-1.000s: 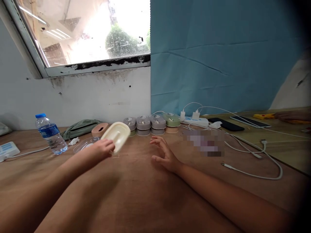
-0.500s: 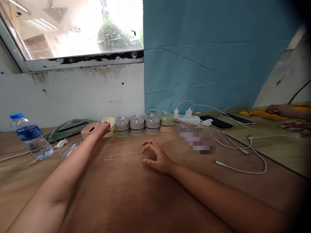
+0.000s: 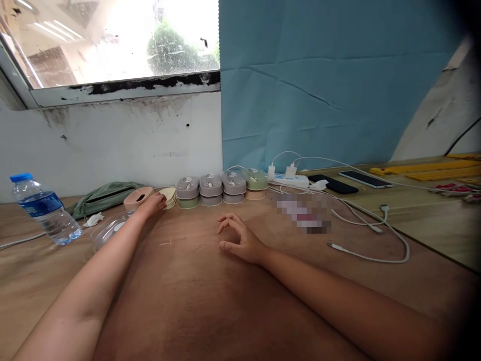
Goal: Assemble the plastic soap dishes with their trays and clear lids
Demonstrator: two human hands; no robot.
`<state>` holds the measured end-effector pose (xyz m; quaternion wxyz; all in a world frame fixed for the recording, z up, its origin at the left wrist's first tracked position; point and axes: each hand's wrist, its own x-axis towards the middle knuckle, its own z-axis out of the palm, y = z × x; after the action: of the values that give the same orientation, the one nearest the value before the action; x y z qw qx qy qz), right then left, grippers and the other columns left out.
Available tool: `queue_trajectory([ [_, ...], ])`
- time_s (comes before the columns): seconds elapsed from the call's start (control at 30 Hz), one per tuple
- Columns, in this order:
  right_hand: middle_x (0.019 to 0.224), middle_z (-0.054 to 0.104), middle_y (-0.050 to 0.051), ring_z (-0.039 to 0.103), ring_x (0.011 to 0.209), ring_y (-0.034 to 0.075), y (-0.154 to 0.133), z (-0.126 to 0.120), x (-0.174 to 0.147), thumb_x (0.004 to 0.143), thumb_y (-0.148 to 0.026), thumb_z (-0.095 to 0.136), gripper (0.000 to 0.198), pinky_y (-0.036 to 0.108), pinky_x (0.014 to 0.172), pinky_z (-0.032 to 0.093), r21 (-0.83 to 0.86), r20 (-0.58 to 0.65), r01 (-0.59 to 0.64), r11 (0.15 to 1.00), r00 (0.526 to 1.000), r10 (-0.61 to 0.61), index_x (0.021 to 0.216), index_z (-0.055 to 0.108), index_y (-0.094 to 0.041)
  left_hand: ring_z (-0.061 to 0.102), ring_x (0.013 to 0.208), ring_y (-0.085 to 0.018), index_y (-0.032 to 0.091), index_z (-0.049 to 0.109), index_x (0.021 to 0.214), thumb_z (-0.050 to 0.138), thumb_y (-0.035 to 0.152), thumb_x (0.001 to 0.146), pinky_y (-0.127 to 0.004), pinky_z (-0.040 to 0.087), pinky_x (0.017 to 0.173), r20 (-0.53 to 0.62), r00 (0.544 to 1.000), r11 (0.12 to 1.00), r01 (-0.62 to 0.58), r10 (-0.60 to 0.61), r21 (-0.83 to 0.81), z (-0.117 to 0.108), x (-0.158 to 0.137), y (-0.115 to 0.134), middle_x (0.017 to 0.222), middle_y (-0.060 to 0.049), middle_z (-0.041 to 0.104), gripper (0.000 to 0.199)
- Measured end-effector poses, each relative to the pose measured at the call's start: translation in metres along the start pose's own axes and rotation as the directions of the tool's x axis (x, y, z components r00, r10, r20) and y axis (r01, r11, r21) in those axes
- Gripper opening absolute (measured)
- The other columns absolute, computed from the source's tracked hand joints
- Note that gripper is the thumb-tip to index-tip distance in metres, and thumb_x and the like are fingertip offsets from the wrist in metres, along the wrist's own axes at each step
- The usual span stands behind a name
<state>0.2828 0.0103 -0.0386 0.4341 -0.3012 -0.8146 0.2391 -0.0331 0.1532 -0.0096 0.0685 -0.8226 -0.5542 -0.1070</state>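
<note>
Here's the left hand, arm stretched out, fingers bent over the near-left side of the cream container; whether they grip it or merely rest there, I can't tell. Over to the right hand: palm turned inward, fingers gently curved, thumb well apart, holding nothing, with brown tabletop between it and the row behind. The cream container sits at the row's left end, close before the white wall, little room behind it. Tight on its right comes a grey-and-green box, then two grey boxes, then a green-and-peach box, near neighbours all. On the left, the peach container crowds the wrist, and the clear plastic container lies right by the forearm. Farther out, the water bottle leans at the far left. Rightward, a white cable loops near the seam where brown tabletop meets the lighter table.
</note>
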Motion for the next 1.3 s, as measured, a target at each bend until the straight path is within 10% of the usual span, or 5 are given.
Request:
queue_trajectory([
  [0.83, 0.104, 0.044, 0.006, 0.046, 0.101, 0.02, 0.002, 0.0, 0.0, 0.069, -0.022, 0.062, 0.018, 0.035, 0.092, 0.032, 0.004, 0.044, 0.008, 1.0, 0.999, -0.008, 0.085, 0.053, -0.02, 0.049, 0.101, -0.026, 0.012, 0.051, 0.099, 0.043, 0.015, 0.069, -0.036, 0.037, 0.09, -0.247, 0.962, 0.991, 0.104, -0.12, -0.08, 0.031, -0.011, 0.009, 0.103, -0.013, 0.054, 0.032],
  [1.1, 0.103, 0.045, 0.006, 0.046, 0.101, 0.02, 0.002, 0.0, 0.001, 0.069, -0.021, 0.062, 0.018, 0.035, 0.092, 0.032, 0.005, 0.037, 0.012, 1.0, 0.999, -0.012, 0.085, 0.053, -0.019, 0.044, 0.106, -0.023, 0.013, 0.041, 0.108, 0.048, 0.047, 0.072, -0.033, 0.037, 0.09, -0.415, 0.816, 0.874, 0.208, -0.403, -0.439, 0.004, 0.014, 0.058, 0.112, -0.013, 0.043, 0.049],
  [1.3, 0.102, 0.046, 0.006, 0.047, 0.099, 0.02, 0.0, 0.0, 0.001, 0.069, -0.021, 0.061, 0.019, 0.036, 0.09, 0.034, 0.012, 0.047, 0.01, 1.0, 0.999, -0.01, 0.085, 0.052, -0.02, 0.035, 0.115, -0.027, 0.019, 0.032, 0.116, 0.068, 0.049, 0.051, -0.038, 0.03, 0.095, -0.27, 0.838, 0.789, 0.268, -0.474, -0.554, 0.005, 0.033, 0.092, 0.118, -0.011, 0.033, 0.08],
])
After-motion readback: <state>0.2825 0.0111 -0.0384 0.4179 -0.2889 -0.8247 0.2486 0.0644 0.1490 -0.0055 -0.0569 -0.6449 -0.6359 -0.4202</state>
